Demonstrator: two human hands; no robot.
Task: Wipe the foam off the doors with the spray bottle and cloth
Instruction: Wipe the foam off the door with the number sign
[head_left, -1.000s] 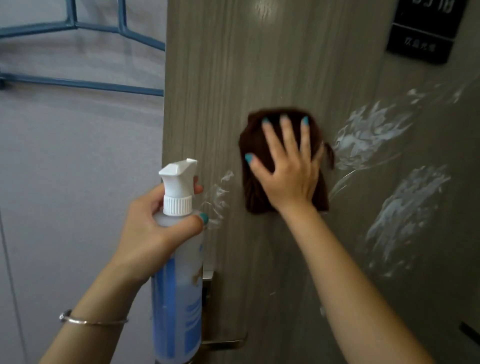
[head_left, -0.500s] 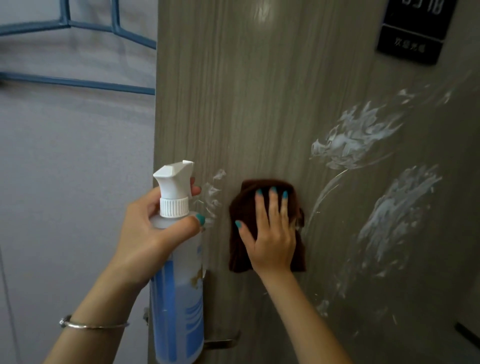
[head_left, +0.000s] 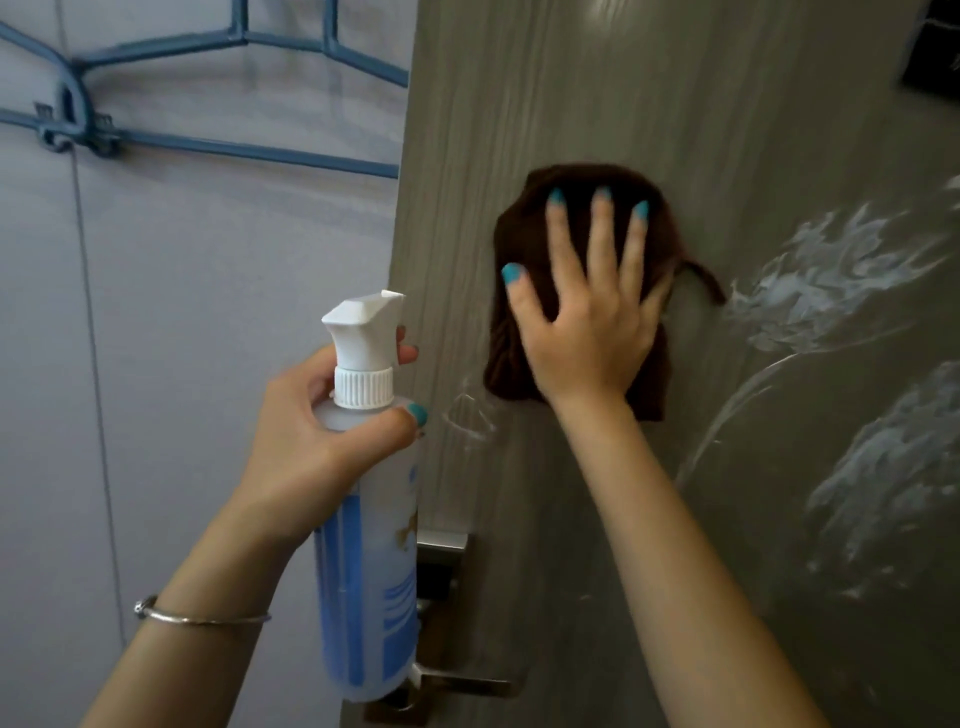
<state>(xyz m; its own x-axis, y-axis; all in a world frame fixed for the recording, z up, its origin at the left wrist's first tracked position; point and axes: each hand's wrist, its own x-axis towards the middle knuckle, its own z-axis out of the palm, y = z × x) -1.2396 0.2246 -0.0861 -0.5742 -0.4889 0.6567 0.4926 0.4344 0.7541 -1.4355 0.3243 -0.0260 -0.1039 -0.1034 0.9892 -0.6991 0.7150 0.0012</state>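
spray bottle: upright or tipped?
Roughly upright. The spray bottle stands with its white nozzle on top, gripped at the neck by the left hand.

The tall grey-brown door looks like wood-grain laminate, smooth with a soft sheen where light catches near the top. White foam smears sit on it, frothy and streaked thin at the edges. The dark brown cloth is a napped, matt fabric, fuzzy at its hem. The translucent spray bottle is cloudy plastic with a glossy blue printed label and a white ribbed plastic nozzle. The rectangular door handle plate is brushed metal. The thin wrist bangle is polished silver metal. The pale wall is smooth and matt, and the blue rack on it has a painted look.
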